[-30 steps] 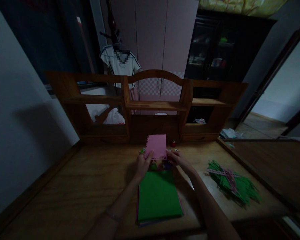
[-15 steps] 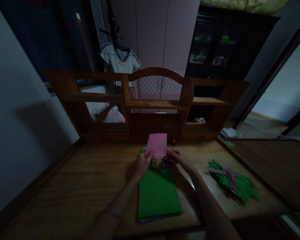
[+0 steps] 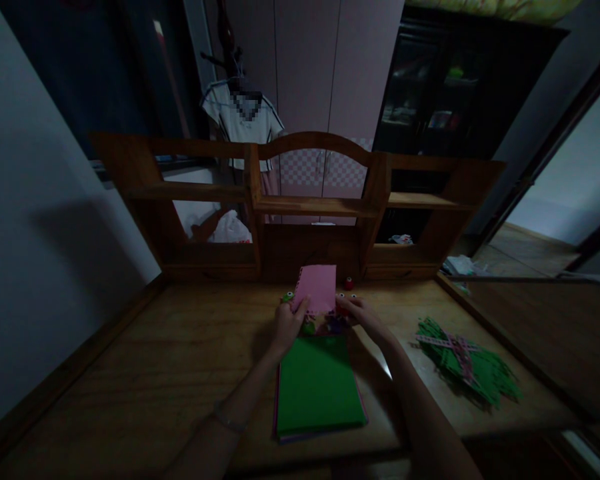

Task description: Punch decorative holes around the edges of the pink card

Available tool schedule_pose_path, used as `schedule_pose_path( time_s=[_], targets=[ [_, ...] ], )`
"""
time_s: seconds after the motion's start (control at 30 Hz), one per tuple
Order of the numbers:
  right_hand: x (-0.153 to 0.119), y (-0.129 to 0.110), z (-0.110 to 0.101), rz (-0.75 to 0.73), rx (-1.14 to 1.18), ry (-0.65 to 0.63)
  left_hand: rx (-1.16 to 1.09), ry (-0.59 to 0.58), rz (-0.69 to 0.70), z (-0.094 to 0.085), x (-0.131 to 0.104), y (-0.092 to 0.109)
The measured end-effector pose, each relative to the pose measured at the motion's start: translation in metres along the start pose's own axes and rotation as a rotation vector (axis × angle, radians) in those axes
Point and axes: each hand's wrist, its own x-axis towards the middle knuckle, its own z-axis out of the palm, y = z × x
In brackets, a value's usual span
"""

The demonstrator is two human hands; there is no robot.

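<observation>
A pink sheet of paper [image 3: 317, 287] with small notches along its left and lower edges stands raised in the middle of the desk. My left hand [image 3: 289, 323] is closed on its lower left corner, thumb in front. At the right edge, my right hand [image 3: 357, 312] has its fingers closed on the sheet; the exact contact is dim. Beside the hands are a green object with an eye [image 3: 287, 297] and a red one with eyes [image 3: 347, 303], both partly hidden. Small coloured pieces [image 3: 323, 325] lie below the sheet. Nearer me is a stack of green-topped paper [image 3: 320, 387].
A heap of green and pink paper strips [image 3: 467, 363] lies on the right of the wooden desk [image 3: 180, 360]. A small red object [image 3: 349, 283] stands behind the hands. Along the back edge rises a wooden shelf unit [image 3: 315, 208].
The view has shifted slightly. Both hands stay at the pink sheet in nearly the same place, and the stack and strips have not moved.
</observation>
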Motion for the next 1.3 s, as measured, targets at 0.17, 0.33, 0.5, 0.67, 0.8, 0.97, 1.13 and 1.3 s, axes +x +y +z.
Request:
schedule_pose_path(
  time_s=[0.17,0.33,0.5,0.67,0.8,0.97,1.13,1.3],
  targets=[
    [-0.0001,0.0002,0.0001,-0.012,-0.046,0.012,0.012,0.009,0.022,0.0008,-0.0004,0.0012],
    [0.0000,0.0010,-0.0018,-0.022,-0.083,0.015,0.046,0.002,0.043,0.0010,0.0000,-0.0027],
    [-0.0004,0.0002,-0.0014,-0.034,-0.138,-0.011,0.031,-0.019,0.044,0.0000,-0.0007,-0.0001],
    [0.0009,0.0002,-0.0005,-0.064,-0.191,-0.031,0.009,-0.023,0.034,-0.0001,-0.0017,0.0045],
    [0.0040,0.0027,-0.0024,-0.054,-0.272,0.001,0.033,-0.031,0.036,-0.0002,-0.0017,0.0042],
    [0.0042,0.0033,-0.0045,-0.068,-0.290,-0.007,0.039,-0.063,0.043,-0.0004,-0.0014,0.0035],
    [0.0025,0.0023,-0.0042,-0.065,-0.255,-0.004,-0.007,-0.091,0.000,0.0000,0.0011,0.0042],
    [0.0020,0.0034,-0.0046,-0.050,-0.191,0.008,-0.136,-0.126,-0.061,-0.0019,0.0046,0.0040]
  ],
)
